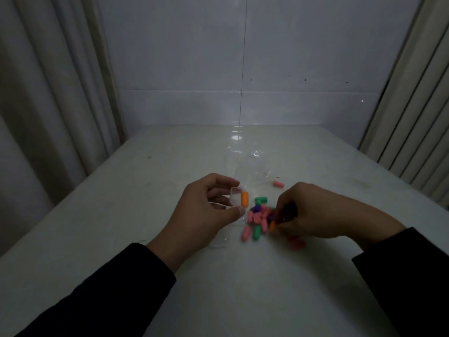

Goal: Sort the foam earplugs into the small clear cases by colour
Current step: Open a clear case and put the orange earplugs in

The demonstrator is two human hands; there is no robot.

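A small clear case (237,197) with one orange earplug (244,199) inside is held in the curled left hand (206,210). A second orange earplug (272,226) is pinched by the right hand (313,212). Between the hands, a pile of earplugs (258,218) is spread on the worktop (121,215).

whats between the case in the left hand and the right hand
In the head view, the loose pile of earplugs on the table lies between the case and the right hand.
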